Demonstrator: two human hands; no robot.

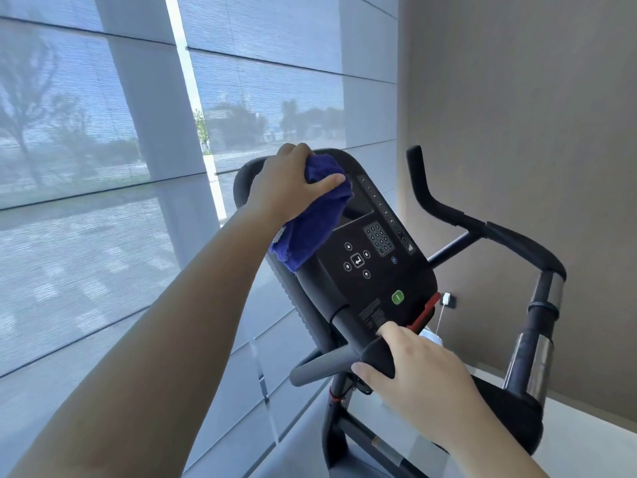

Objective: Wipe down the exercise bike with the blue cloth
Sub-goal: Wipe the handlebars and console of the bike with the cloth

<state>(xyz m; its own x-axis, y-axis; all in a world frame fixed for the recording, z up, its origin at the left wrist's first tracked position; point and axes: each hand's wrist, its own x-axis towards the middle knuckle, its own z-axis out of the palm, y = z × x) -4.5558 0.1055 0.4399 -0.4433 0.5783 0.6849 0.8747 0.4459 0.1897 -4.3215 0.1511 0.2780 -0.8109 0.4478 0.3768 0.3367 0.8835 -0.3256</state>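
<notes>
The exercise bike's black console (370,267) tilts toward me, with a keypad, arrow buttons and a green button. My left hand (287,179) is closed on the blue cloth (312,219) and presses it against the console's upper left, over the screen area. The cloth hangs down along the console's left edge. My right hand (413,365) grips the console's lower edge, thumb on the face beside a red strip. Black handlebars (482,229) curve up and out to the right.
A large window with a sheer blind (103,167) fills the left and back. A beige wall (517,115) stands close on the right, with a white plug and cord (445,300) low on it. The bike's frame (344,429) runs down to the floor.
</notes>
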